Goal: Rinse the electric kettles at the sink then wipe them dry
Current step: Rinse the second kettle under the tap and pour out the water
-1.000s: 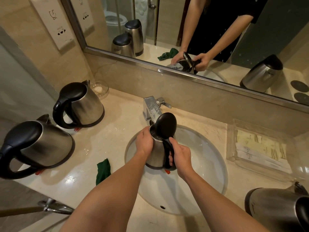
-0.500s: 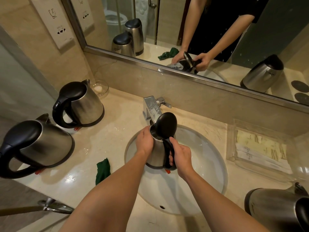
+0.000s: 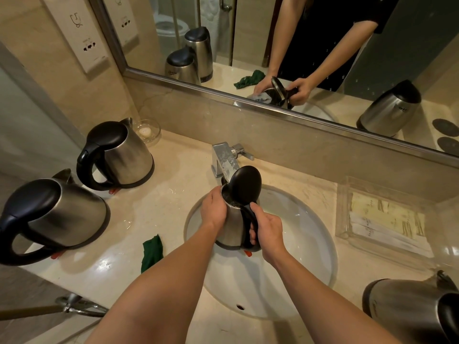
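Head view, and the kettle [image 3: 232, 225] sits upright over the sink [image 3: 305, 247], lid flipped open, its mouth under the faucet [image 3: 224, 157]. The right hand [image 3: 269, 232] wraps the black handle; the left hand [image 3: 213, 211] curls round the steel body near the rim. Best practice here, I'd say: hold it level, swirl gently, keep the base out of any water, then reach for the green cloth [image 3: 152, 253].

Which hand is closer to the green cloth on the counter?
The left hand. It holds the side of the kettle over the sink, on the side toward the green cloth. The right hand grips the kettle's handle, farther from the cloth.
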A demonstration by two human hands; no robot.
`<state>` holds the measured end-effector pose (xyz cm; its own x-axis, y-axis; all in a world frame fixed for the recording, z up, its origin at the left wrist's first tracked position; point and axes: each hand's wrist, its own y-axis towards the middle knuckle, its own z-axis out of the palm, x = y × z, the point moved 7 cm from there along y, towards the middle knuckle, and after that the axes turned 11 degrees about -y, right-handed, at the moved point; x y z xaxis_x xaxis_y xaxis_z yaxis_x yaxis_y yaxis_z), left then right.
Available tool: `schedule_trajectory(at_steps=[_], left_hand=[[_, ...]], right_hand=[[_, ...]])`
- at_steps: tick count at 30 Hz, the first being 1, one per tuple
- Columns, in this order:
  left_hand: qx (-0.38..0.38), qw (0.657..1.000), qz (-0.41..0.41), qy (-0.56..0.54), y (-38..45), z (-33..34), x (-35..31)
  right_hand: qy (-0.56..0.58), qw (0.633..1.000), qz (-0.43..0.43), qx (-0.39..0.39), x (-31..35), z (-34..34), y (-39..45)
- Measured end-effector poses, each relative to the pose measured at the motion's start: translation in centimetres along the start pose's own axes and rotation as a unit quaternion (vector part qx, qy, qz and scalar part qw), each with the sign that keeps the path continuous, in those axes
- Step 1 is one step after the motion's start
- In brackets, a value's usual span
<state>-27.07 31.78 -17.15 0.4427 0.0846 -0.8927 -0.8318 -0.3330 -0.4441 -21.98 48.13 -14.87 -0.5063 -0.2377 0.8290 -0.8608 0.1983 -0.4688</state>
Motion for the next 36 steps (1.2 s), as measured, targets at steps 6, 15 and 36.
schedule_trajectory(at_steps=[6,15,36], left_hand=[[-0.002,1.0,0.001,-0.003,0.0,0.16,-0.19],[0.0,1.0,0.004,0.002,-0.29,0.21,-0.11],[-0.005,1.0,0.014,0.002,-0.18,-0.03,-0.1]], right_hand=[[0.004,1.0,0.002,-0.001,0.27,-0.28,-0.04],[0.001,1.0,0.009,-0.004,0.14,-0.45,-0.14],[0.004,1.0,0.013,0.005,0.76,-0.44,-0.79]])
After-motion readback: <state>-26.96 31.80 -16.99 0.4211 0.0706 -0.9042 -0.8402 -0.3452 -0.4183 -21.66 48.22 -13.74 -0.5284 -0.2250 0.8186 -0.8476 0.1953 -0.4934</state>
